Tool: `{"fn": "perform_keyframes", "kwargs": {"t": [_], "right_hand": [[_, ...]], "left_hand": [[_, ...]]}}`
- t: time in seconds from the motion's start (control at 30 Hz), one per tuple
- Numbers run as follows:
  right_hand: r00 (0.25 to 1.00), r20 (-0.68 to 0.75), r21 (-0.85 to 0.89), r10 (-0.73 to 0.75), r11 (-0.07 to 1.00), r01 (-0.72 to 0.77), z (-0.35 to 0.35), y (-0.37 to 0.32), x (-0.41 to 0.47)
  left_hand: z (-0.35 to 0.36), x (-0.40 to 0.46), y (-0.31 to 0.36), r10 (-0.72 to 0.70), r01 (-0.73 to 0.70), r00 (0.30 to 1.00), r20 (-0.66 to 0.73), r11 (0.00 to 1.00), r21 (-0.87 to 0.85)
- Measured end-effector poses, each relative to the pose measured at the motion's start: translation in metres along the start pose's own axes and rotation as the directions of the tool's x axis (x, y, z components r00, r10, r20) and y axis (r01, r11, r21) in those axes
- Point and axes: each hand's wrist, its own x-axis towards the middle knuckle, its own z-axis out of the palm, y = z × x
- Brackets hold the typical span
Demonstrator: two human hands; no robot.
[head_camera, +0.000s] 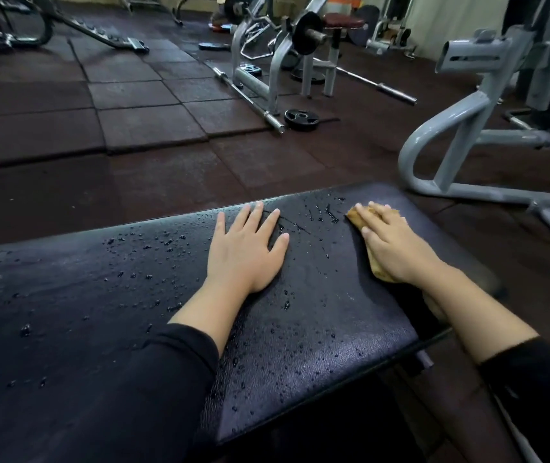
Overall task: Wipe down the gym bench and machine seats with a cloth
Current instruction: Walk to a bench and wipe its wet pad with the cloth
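Note:
A black padded gym bench (100,295) fills the lower part of the head view, its top dotted with water drops. My left hand (247,248) lies flat on the pad near its far edge, fingers straight and spread. My right hand (394,245) presses a tan cloth (355,217) flat against the pad near the right end, fingers straight on top of it. Most of the cloth is hidden under the palm; a tan edge shows beyond the fingertips and below the heel of the hand.
A grey steel machine frame (450,155) stands just right of the bench. Further back a barbell (247,95) and a weight plate (301,119) lie on the dark rubber floor tiles (133,121), beside a plate-loaded rack (280,55) with a brown padded seat (342,21).

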Motion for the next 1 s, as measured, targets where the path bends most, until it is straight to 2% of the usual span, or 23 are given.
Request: {"fn": "perform_keyframes", "kwargs": {"t": [0.07,0.13,0.3,0.4,0.5,0.57,0.67,0.73,0.8,0.9,1.0], "right_hand": [[0.996,-0.005,-0.041,0.088,0.995,-0.088,0.000,0.000,0.034],[0.997,-0.002,-0.101,0.073,0.992,-0.073,0.006,-0.009,0.069],[0.979,0.039,-0.177,-0.201,0.963,0.204,0.025,-0.067,0.089],[0.941,0.021,-0.096,-0.336,0.937,0.337,0.023,-0.066,0.052],[0.897,0.101,0.024,-0.431,0.902,0.431,0.008,-0.030,0.019],[0.886,0.155,-0.036,-0.437,0.894,0.447,-0.009,0.001,0.020],[0.926,0.134,-0.195,-0.352,0.907,0.373,-0.013,0.036,0.053],[0.975,0.046,-0.200,-0.217,0.955,0.221,-0.007,0.024,0.079],[0.987,0.024,-0.165,-0.157,0.973,0.159,0.007,-0.010,0.098],[0.964,0.064,-0.129,-0.260,0.955,0.266,0.029,-0.070,0.094],[0.904,0.035,-0.101,-0.427,0.898,0.428,0.037,-0.072,0.055]], "left_hand": [[0.001,0.001,0.001,-0.004,0.004,1.000,-0.013,1.000,-0.008],[0.002,0.002,0.001,-0.014,0.013,1.000,-0.023,1.000,-0.013],[0.003,0.002,0.001,-0.032,0.031,0.998,-0.048,0.999,-0.020],[0.003,0.002,0.002,-0.026,0.025,0.999,-0.045,1.000,-0.014],[0.002,0.001,0.001,-0.022,0.021,0.999,-0.044,1.000,-0.017],[0.002,0.001,0.001,-0.014,0.013,0.999,-0.045,1.000,-0.017],[0.002,0.001,0.001,-0.017,0.016,0.999,-0.044,1.000,-0.014],[0.003,0.002,0.001,-0.019,0.018,0.999,-0.041,1.000,-0.017],[0.003,0.002,0.001,-0.024,0.023,0.999,-0.040,1.000,-0.019],[0.002,0.002,0.002,-0.032,0.031,0.999,-0.039,0.999,-0.016],[0.001,0.002,0.002,-0.033,0.032,0.999,-0.033,0.999,-0.007]]}}
